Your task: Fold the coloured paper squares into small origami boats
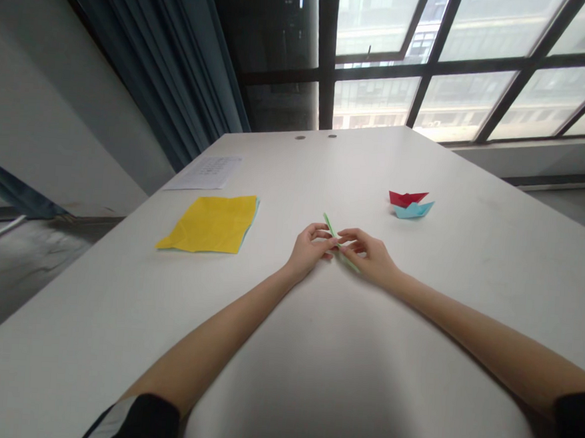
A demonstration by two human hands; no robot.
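Note:
A piece of green folded paper (328, 222) is held a little above the table, seen nearly edge-on as a thin slanting strip. My left hand (312, 250) pinches it from the left, near its middle. From the other side my right hand (367, 253) grips the same paper, thumb and fingers closed on it close to the left fingertips. The fingers cover the paper's middle, so its folds cannot be made out. To the right, beyond my right hand, a red paper boat (403, 199) and a light blue paper boat (415, 211) stand side by side.
A stack of square paper (217, 224), yellow on top with blue showing at the edge, lies on the left. Behind it is a printed sheet (210, 172). The white table (283, 352) reaches back towards the windows, with a blue curtain (168, 57) at far left.

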